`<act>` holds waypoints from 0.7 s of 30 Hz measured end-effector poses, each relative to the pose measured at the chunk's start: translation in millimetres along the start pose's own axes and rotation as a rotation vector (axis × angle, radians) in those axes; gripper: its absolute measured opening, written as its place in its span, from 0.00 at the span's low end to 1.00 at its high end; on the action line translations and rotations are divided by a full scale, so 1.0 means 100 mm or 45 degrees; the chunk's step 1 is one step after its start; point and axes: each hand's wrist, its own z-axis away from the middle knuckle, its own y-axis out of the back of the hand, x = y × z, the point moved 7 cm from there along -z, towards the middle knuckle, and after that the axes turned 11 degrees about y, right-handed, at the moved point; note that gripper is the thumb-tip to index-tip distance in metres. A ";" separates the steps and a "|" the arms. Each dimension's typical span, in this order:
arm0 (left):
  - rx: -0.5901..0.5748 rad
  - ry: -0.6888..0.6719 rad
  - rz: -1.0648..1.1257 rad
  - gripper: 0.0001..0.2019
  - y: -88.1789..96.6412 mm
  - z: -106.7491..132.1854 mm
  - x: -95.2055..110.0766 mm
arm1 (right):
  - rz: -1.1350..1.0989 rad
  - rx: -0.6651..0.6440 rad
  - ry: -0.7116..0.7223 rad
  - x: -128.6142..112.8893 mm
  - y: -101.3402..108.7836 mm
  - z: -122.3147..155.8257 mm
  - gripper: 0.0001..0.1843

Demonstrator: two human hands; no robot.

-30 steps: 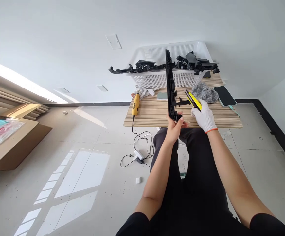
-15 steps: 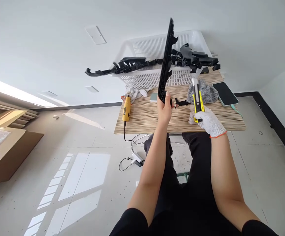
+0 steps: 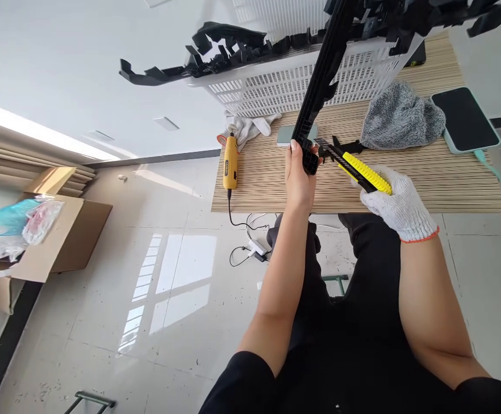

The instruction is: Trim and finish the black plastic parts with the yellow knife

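Note:
My bare left hand [image 3: 299,169] grips the lower end of a long black plastic trim part [image 3: 321,80], which rises steeply and runs out of the top of the view. In a white knit glove, my right hand [image 3: 394,198] is closed around a yellow and black utility knife [image 3: 364,172]. The knife tilts up to the left, its blade by the lower end of the part; whether it touches cannot be made out. Behind the blade lies a small black piece [image 3: 345,146] on the table, beside a grey cloth [image 3: 401,118].
A white plastic basket [image 3: 259,89] with more black parts [image 3: 228,52] stands at the back of the striped table [image 3: 259,198]. A yellow corded rotary tool [image 3: 230,164] and a white glove [image 3: 250,126] lie left, a phone [image 3: 463,118] right. A cardboard box [image 3: 75,238] sits on the floor.
The utility knife has swung from upright to slanting left, bringing its blade to the lower end of the trim part. The trim part leans further right, and the view has tipped down and closer.

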 end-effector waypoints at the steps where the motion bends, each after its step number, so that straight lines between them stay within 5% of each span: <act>1: 0.007 -0.009 -0.002 0.21 0.02 0.00 -0.01 | 0.020 -0.007 0.036 -0.01 0.00 -0.01 0.15; 21: 0.022 -0.108 0.006 0.18 0.07 0.08 0.16 | 0.258 -0.084 0.044 -0.03 -0.07 -0.05 0.15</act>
